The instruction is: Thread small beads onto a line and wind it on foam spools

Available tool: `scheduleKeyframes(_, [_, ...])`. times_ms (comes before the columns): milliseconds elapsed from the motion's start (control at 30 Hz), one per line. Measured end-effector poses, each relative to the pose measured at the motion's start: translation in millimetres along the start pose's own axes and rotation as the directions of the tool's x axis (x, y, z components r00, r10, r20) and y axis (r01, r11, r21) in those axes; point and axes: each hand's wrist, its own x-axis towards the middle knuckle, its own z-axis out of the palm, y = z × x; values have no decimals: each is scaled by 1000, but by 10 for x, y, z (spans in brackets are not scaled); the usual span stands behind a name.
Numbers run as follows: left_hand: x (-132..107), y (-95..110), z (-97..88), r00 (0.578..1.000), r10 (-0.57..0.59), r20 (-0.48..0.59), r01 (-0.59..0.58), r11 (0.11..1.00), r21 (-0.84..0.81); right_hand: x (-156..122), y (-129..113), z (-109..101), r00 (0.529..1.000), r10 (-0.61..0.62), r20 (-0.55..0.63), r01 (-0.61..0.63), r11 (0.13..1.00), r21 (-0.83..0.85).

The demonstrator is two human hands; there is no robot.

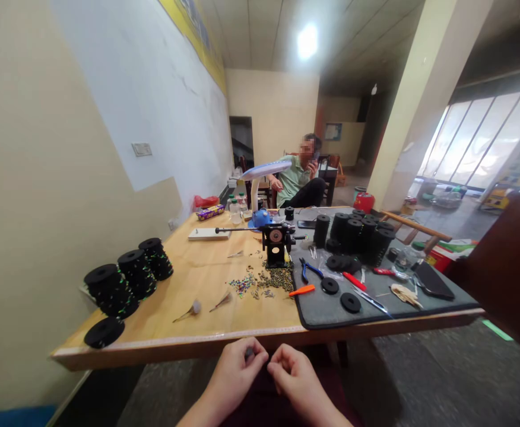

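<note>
My left hand (237, 367) and my right hand (292, 369) are held together below the front edge of the wooden table (189, 279), fingers curled and fingertips nearly touching. A small dark item (249, 354) shows between my left fingers; I cannot make out what it is. The right hand pinches toward it, and what it holds is hidden. On the table ahead lies a scatter of small beads and metal pieces (264, 280) in front of a small black hand-crank machine (276, 240).
Stacks of black spools (126, 276) stand at the left, more black spools (360, 234) at the back right. A grey mat (402, 311) carries blue pliers (308, 270), an orange tool (302, 290), red tools and black discs. A desk lamp (260, 178) stands behind. A person sits beyond the table.
</note>
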Motion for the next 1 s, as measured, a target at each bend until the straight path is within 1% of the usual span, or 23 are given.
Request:
scheduleKeyframes(67, [114,-9,-89,999,38,-4,-37,984,175,7,15,-35,999,-3,-39,3,1000,19])
scheduleKeyframes(133, [270,-18,-196,998,62,-5,-56,926,372,18,23,-70,998,15,-58,-9,995,102])
scheduleKeyframes(167, [358,-23,-248,998,59,-2,-51,882,468,24,27,-86,998,27,-63,-17,988,156])
scheduleKeyframes(267, [607,-37,-367,999,42,3,-36,816,577,34,46,-126,994,62,-91,-34,958,284])
scheduleKeyframes(333, [730,-33,-400,999,41,6,-36,792,609,29,65,-141,990,75,-121,-33,948,316])
scheduleKeyframes(400, [812,-15,-397,999,55,-5,-39,765,643,15,86,-143,988,79,-133,-31,943,331])
scheduleKeyframes(500, [901,20,-337,995,100,-26,-57,738,672,-7,112,-130,988,91,-127,-40,933,358])
scheduleKeyframes(567, [964,29,-279,992,122,-16,-79,730,679,-19,123,-120,988,104,-116,-54,926,373])
scheduleKeyframes(667, [1069,1,-203,993,121,9,-95,726,681,-35,130,-119,989,109,-102,-62,921,383])
scheduleKeyframes(867, [1186,-121,-142,996,94,6,-76,761,644,-62,113,-127,986,108,-126,-49,916,399])
scheduleKeyframes(1000, [1175,-95,-142,994,107,-21,-78,826,558,-74,92,-113,986,120,-114,-63,909,413])
